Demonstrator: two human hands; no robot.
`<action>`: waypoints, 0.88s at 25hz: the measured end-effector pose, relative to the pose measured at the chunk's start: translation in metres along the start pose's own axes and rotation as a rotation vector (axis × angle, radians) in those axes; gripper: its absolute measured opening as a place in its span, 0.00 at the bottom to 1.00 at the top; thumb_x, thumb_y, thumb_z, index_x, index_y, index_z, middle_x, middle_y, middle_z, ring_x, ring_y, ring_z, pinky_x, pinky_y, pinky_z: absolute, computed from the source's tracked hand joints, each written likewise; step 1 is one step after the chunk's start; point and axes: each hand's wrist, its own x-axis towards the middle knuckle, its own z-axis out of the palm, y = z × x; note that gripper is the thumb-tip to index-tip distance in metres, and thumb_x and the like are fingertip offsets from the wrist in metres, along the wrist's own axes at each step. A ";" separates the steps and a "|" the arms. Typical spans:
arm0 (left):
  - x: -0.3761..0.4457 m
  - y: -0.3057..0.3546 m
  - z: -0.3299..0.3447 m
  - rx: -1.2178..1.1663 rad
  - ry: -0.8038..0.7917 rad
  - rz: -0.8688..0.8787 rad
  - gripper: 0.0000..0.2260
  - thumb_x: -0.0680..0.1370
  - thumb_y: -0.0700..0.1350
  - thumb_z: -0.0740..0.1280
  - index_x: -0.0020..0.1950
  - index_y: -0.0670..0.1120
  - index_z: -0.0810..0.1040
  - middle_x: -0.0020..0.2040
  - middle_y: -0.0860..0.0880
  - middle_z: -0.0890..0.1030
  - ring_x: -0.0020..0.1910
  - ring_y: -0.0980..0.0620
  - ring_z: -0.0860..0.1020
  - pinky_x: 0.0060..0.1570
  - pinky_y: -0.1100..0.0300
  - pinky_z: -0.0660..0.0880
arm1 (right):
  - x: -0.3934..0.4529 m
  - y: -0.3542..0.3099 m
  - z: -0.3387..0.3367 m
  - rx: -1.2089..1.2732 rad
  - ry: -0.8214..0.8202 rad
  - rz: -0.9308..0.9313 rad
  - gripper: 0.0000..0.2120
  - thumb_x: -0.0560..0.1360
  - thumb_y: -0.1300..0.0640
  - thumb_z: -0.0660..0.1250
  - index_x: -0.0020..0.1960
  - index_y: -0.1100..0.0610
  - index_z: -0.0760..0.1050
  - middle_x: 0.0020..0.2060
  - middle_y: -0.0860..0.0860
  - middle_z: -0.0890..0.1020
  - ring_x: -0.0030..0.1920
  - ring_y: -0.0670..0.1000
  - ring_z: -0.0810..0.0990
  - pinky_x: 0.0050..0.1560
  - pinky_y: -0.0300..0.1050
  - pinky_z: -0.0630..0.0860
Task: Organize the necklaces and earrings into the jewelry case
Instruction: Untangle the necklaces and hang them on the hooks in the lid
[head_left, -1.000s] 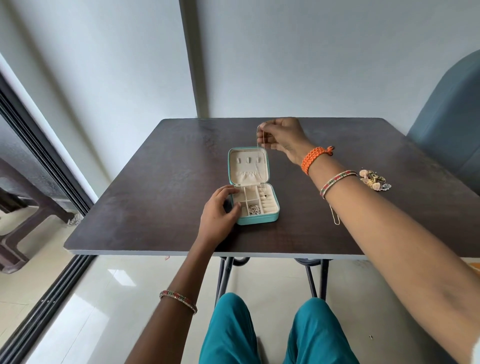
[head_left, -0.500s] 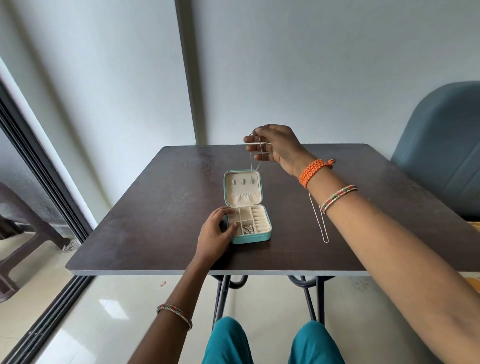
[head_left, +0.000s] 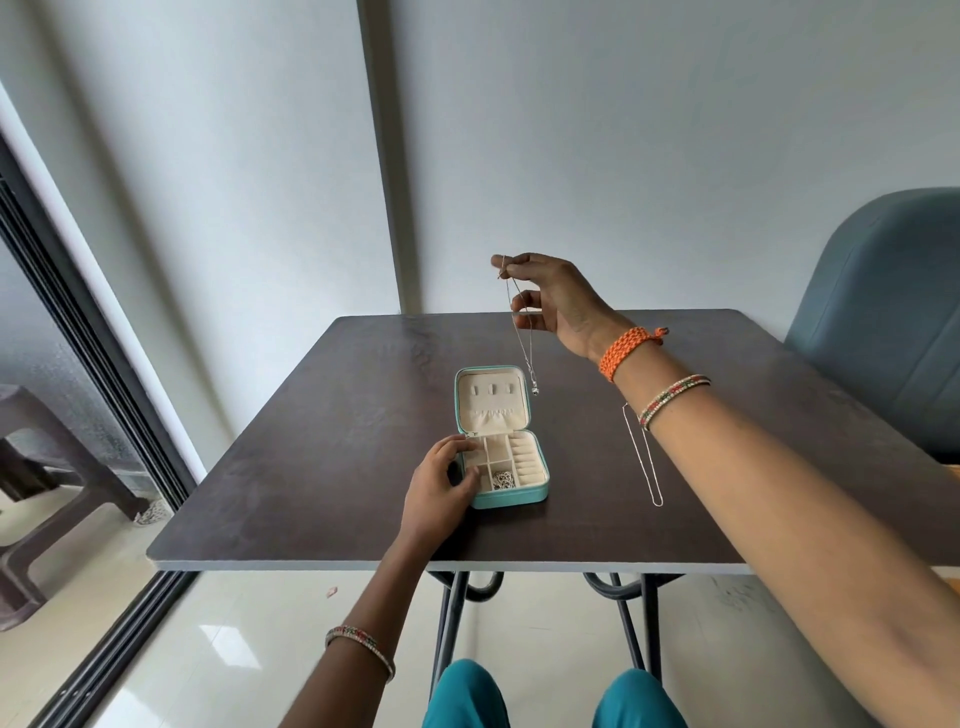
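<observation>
Dark wood table (head_left: 311, 483) stands against a pale grey wall (head_left: 623, 130).

Two hands show: the left hand (head_left: 439, 488) and the right hand (head_left: 550, 301). There is one jewelry case (head_left: 501, 436), open, on one table (head_left: 311, 441). Two necklaces are visible: a pendant necklace (head_left: 524, 343) and a plain chain (head_left: 644, 457). One small cluster of jewelry (head_left: 503, 479) fills a compartment; its pieces are too small to count. One chair (head_left: 883, 322) stands at right.
</observation>
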 end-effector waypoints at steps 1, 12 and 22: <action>0.001 0.000 0.000 -0.021 0.012 -0.014 0.13 0.74 0.45 0.66 0.58 0.50 0.78 0.62 0.54 0.76 0.57 0.55 0.76 0.55 0.59 0.76 | -0.001 0.000 0.000 0.004 -0.017 0.012 0.08 0.77 0.59 0.62 0.41 0.53 0.75 0.56 0.51 0.81 0.31 0.46 0.73 0.30 0.39 0.73; 0.029 0.130 -0.043 -0.582 -0.104 0.030 0.08 0.80 0.48 0.60 0.56 0.50 0.77 0.47 0.50 0.82 0.45 0.53 0.80 0.49 0.58 0.78 | -0.033 -0.004 0.000 -0.246 -0.191 0.032 0.06 0.79 0.57 0.61 0.44 0.55 0.75 0.43 0.55 0.82 0.29 0.47 0.75 0.27 0.37 0.71; 0.017 0.119 -0.060 -0.573 -0.054 -0.108 0.10 0.81 0.42 0.61 0.43 0.44 0.79 0.23 0.56 0.66 0.22 0.59 0.62 0.25 0.68 0.65 | -0.047 0.005 -0.031 -0.511 0.112 -0.068 0.05 0.76 0.58 0.65 0.45 0.58 0.79 0.23 0.44 0.66 0.22 0.43 0.58 0.24 0.34 0.56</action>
